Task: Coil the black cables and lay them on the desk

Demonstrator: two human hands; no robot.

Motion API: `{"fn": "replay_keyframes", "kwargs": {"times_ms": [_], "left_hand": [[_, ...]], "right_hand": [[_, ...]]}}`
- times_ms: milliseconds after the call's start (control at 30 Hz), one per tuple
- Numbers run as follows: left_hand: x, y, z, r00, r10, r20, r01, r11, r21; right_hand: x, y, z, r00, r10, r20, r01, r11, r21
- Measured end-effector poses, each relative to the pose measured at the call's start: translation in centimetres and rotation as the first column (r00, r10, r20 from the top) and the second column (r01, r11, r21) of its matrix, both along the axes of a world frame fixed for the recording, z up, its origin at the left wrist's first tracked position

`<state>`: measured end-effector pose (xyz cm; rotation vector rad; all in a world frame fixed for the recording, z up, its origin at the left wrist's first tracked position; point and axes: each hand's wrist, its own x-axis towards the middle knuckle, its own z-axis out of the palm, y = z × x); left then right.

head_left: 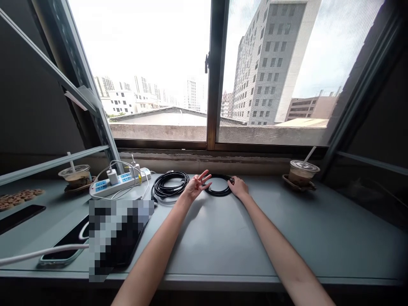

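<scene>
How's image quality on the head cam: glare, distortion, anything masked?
Head view: window sky blown out, backlighting the desk; wide-angle bends the window frame edges; pixelated block masks the lower left; left hand and right hand at the black cable coil stay sharp.

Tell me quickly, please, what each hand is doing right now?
Left hand: open, fingers spread, at the small cable coil.
Right hand: resting on that coil's right edge; grip unclear.

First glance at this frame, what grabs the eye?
Two bare arms reach across the grey table to a small black cable coil near the window: the right hand rests on its right edge, the left hand is spread open at its left edge. A larger black cable coil lies just left, beside a white power strip. An iced drink stands far right.
</scene>
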<state>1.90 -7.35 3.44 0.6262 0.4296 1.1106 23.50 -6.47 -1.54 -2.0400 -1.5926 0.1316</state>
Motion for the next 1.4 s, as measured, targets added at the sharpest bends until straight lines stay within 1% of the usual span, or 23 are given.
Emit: {"fn": "replay_keyframes", "kwargs": {"times_ms": [167, 333, 467, 600, 700, 800, 867, 967, 1033, 1100, 1167, 1233, 1300, 1333, 1400], "left_hand": [[0.0, 0.3, -0.2, 0.996, 0.053, 0.072, -0.051, 0.998, -0.033], [-0.1, 0.2, 0.2, 0.992, 0.058, 0.115, -0.051, 0.997, -0.063], [-0.1, 0.2, 0.5, 0.990, 0.095, 0.102, -0.085, 0.991, -0.099], [-0.2, 0.6, 0.2, 0.983, 0.176, 0.047, -0.170, 0.979, -0.113], [-0.3, 0.5, -0.4, 0.978, 0.207, -0.027, -0.209, 0.975, -0.074], [-0.2, 0.1, -0.7, 0.965, 0.233, -0.121, -0.235, 0.972, 0.000], [-0.1, -0.2, -0.3, 0.950, 0.254, -0.182, -0.245, 0.967, 0.075], [0.1, -0.5, 0.6, 0.910, 0.302, -0.284, -0.248, 0.945, 0.212], [0.0, -0.5, 1.3, 0.850, 0.378, -0.366, -0.273, 0.911, 0.308], [-0.2, -0.5, 1.6, 0.740, 0.499, -0.451, -0.326, 0.852, 0.408], [-0.7, -0.4, 1.6, 0.577, 0.625, -0.525, -0.375, 0.774, 0.510], [-1.1, -0.3, 1.3, 0.405, 0.709, -0.577, -0.382, 0.705, 0.598], [-1.3, -0.2, 0.8, 0.266, 0.743, -0.614, -0.355, 0.668, 0.654], [-1.4, -0.2, 0.6, 0.212, 0.747, -0.630, -0.338, 0.661, 0.670], [-1.4, 0.0, 0.2, 0.128, 0.744, -0.656, -0.315, 0.657, 0.685]], "right_hand": [[-0.1, 0.0, 0.0, 1.000, -0.010, -0.004, 0.010, 1.000, 0.000], [0.0, 0.1, -0.1, 1.000, -0.005, 0.001, 0.005, 1.000, 0.002], [0.0, 0.0, -0.1, 1.000, -0.003, 0.011, 0.003, 1.000, 0.002], [0.1, 0.0, -0.1, 1.000, 0.001, 0.008, -0.001, 1.000, 0.002], [0.1, 0.0, -0.1, 1.000, 0.000, 0.002, 0.000, 1.000, 0.001], [0.2, 0.0, -0.1, 1.000, -0.004, 0.003, 0.004, 1.000, -0.003], [0.1, -0.1, -0.1, 1.000, -0.004, 0.007, 0.004, 1.000, -0.004], [0.1, -0.1, -0.1, 1.000, 0.000, 0.014, 0.000, 1.000, -0.003], [0.1, 0.0, -0.2, 1.000, 0.002, 0.019, -0.002, 1.000, -0.002], [0.2, 0.0, -0.2, 1.000, 0.002, 0.023, -0.002, 1.000, -0.001], [0.2, 0.0, -0.3, 1.000, 0.001, 0.027, -0.001, 1.000, 0.001], [0.3, 0.0, -0.3, 1.000, -0.001, 0.030, 0.001, 1.000, -0.001], [0.4, 0.0, -0.4, 0.999, -0.001, 0.034, 0.001, 1.000, -0.006], [0.5, 0.0, -0.4, 0.999, -0.001, 0.037, 0.001, 1.000, -0.011], [0.5, 0.0, -0.4, 0.999, -0.001, 0.043, 0.002, 1.000, -0.019]]}}
